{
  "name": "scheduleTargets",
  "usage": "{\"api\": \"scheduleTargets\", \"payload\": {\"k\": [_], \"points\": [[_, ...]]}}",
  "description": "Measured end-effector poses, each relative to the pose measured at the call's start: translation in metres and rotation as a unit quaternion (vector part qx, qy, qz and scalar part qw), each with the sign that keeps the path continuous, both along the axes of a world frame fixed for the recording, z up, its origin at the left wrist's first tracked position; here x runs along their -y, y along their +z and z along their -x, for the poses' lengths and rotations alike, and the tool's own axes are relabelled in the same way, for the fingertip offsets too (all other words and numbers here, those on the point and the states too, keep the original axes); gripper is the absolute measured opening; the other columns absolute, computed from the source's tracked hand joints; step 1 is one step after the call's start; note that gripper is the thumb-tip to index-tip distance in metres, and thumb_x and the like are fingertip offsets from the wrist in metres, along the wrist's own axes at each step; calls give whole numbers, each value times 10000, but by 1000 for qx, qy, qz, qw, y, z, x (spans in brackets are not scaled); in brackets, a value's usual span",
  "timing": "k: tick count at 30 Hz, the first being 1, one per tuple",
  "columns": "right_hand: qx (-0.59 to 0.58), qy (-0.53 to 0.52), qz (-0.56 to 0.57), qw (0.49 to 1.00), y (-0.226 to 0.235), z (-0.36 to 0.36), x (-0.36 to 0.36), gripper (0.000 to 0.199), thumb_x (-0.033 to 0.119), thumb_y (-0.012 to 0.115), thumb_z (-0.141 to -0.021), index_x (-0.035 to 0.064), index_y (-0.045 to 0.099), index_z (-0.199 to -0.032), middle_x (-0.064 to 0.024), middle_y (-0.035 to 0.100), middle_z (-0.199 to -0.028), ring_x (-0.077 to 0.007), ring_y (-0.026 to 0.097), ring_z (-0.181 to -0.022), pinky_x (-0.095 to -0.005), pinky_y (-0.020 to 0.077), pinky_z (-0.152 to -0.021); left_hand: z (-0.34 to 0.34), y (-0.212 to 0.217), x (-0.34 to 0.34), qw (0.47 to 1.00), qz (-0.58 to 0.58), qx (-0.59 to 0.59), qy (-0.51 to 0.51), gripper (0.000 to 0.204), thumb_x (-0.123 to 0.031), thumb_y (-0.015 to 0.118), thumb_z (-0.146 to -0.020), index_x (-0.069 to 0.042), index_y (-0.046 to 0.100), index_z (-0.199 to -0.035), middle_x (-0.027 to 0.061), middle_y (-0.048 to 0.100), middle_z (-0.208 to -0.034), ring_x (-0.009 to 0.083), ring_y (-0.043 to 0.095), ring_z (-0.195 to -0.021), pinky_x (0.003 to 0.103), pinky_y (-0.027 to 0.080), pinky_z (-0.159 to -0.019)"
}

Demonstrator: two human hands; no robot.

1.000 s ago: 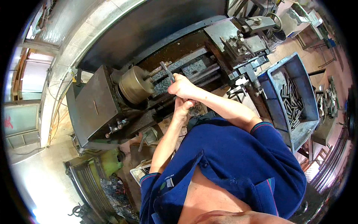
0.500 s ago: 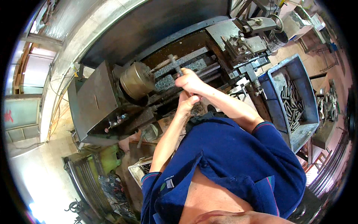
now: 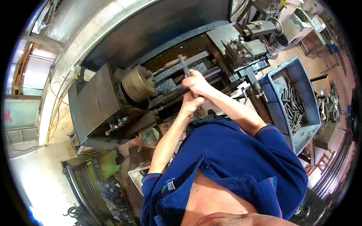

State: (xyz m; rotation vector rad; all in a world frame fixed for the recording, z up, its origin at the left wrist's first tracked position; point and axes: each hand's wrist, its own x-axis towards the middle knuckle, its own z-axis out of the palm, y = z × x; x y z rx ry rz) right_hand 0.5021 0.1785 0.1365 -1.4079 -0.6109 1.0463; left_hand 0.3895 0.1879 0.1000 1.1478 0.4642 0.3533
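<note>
- Here's the metal tool (image 3: 184, 64), standing up over the lathe bed, its far end near the right end of a rod (image 3: 166, 67); whether they touch, we can't tell.
- Our right hand (image 3: 198, 83) wraps its fingers tightly around the tool; our left hand (image 3: 192, 104) bunches just below, its grip hidden, so we can't tell what it pinches.
- We judge this as the working-the-tool step, and the move calls for a steady hold, with knuckles well off the chuck (image 3: 137, 83).
- That chuck, left of our hands and blurred at its right edge, is the main thing in the way.
- Metal chips (image 3: 165, 86) litter the bed beneath.
- Off right sits the tool carriage (image 3: 245, 49); nearer, a blue bin (image 3: 309, 94) holds short metal pieces (image 3: 292, 109).
</note>
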Motion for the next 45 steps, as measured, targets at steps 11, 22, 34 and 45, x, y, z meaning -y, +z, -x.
{"api": "scheduleTargets", "payload": {"k": [11,22,34,45], "points": [[-92,-125,-99,983,6,11,104,466,-35,550,-610,34,509,-1069,-22,542,-855,-128,534,-771,-270,448,-672,-1,26,38,916,-378,-129,-38,790,-222,760,-478,-21,431,-1168,129,577,-971,241,586,-887,327,459,-792],[-201,-264,-87,939,0,2,194,178,-15,433,-676,0,565,-794,-102,601,-753,-209,590,-688,-329,476,-664,22,4,90,984,-98,-51,-140,521,-131,712,-716,-1,489,-1169,37,577,-902,84,532,-789,231,448,-695],[-412,-244,-275,834,-1,-158,356,637,99,558,-703,-52,335,-1281,-250,312,-1345,-80,385,-495,-183,347,-426,151,-38,128,883,-115,-289,350,277,-210,585,-822,33,600,-689,41,574,-550,79,530,-521,241,411,-480],[-369,12,-154,917,-10,-50,278,875,352,694,-709,-13,222,-1350,-258,378,-1300,-16,326,-489,-138,306,-411,240,-58,152,837,-32,-134,529,365,23,530,-719,39,551,-1082,82,636,-801,130,604,-683,231,484,-612]]}}
